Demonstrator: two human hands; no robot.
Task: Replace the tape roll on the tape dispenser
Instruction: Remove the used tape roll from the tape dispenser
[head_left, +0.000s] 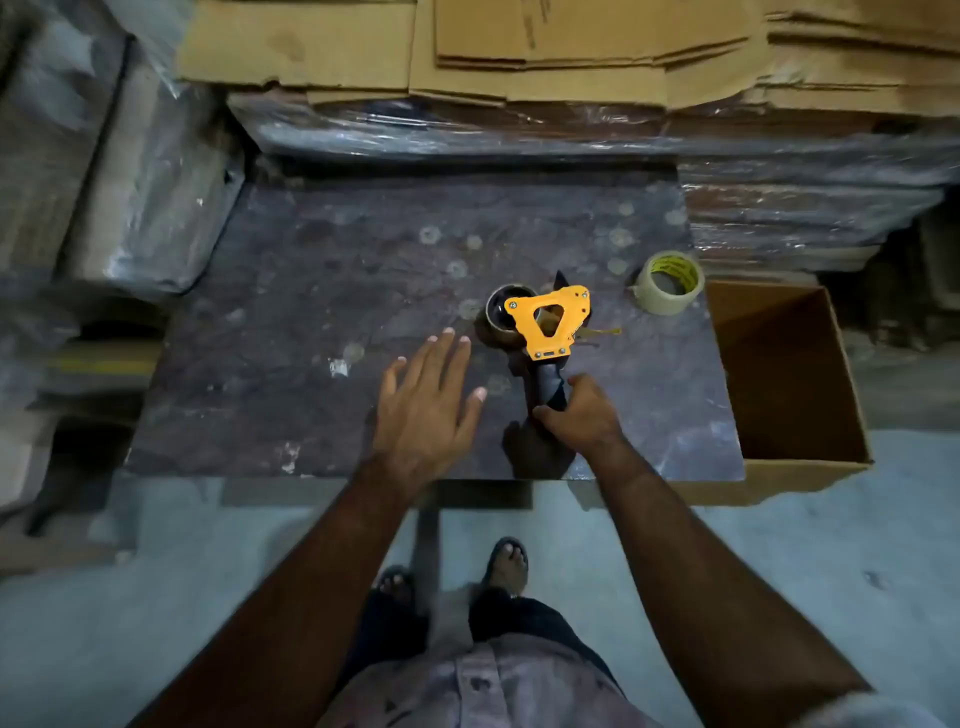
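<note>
An orange tape dispenser (550, 322) with a black handle lies on the dark table (322, 291). A nearly spent brown roll (501, 314) sits on its spool at the left. My right hand (579, 413) is closed around the black handle. My left hand (428, 400) hovers flat, fingers spread, just left of the dispenser, holding nothing. A fresh pale tape roll (670, 283) stands on the table to the right of the dispenser, apart from both hands.
An open cardboard box (789, 374) sits against the table's right edge. Flat cardboard sheets (519, 47) and plastic-wrapped stacks (467, 135) rise behind the table. Wrapped bundles (130, 171) stand at the left. My feet are on the concrete floor below.
</note>
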